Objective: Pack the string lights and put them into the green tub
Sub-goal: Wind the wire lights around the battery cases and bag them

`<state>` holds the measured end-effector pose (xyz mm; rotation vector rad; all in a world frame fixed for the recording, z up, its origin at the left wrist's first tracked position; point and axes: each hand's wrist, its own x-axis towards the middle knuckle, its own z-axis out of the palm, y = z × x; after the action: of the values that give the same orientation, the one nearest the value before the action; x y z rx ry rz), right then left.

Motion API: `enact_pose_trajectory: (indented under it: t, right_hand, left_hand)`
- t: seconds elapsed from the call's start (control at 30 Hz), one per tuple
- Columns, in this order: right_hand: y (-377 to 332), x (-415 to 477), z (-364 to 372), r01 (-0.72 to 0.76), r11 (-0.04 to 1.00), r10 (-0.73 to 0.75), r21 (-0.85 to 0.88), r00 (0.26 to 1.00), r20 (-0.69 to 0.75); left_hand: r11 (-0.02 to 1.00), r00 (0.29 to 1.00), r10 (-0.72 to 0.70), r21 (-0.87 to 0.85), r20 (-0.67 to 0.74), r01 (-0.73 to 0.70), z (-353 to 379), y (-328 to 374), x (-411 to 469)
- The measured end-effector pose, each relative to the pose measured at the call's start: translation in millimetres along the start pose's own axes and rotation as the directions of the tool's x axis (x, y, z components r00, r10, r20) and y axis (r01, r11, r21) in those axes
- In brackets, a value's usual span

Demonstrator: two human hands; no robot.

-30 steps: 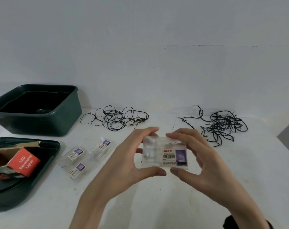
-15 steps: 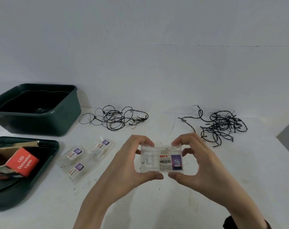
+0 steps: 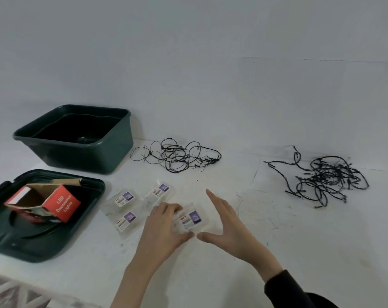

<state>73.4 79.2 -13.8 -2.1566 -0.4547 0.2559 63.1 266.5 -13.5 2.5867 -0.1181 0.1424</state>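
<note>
A clear plastic packet [image 3: 192, 219] with a white and purple label lies low on the white table, beside three like packets [image 3: 124, 198] [image 3: 159, 190] [image 3: 126, 221]. My left hand [image 3: 164, 227] holds it by its left side, fingers on its far edge and thumb at its near edge. Just right of the packet, my right hand [image 3: 228, 225] hovers with straight spread fingers and holds nothing. Loose on the table lie a thin tangle of black string lights [image 3: 177, 157] and a thicker one [image 3: 326, 180]. The green tub [image 3: 113, 152] stands at the back left.
The tub's green lid [image 3: 86, 218] lies upside down at the near left, bearing an opened red box [image 3: 63, 205] marked LED Decorative Lights. The table's front edge runs across the bottom left. A white wall rises behind the table.
Both hands lowered the packet from mid-air to the table, next to the other packets. My right hand has let go and opened. The view has swung right and down.
</note>
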Motion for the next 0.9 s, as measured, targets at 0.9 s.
enact_pose_trajectory:
  t: [0.9]
  right_hand:
    - [42,16,50,-0.066,0.996,0.088,0.065,0.896,-0.436]
  left_hand:
    - [0.960,0.954,0.113,0.276,-0.276,-0.034,40,-9,24]
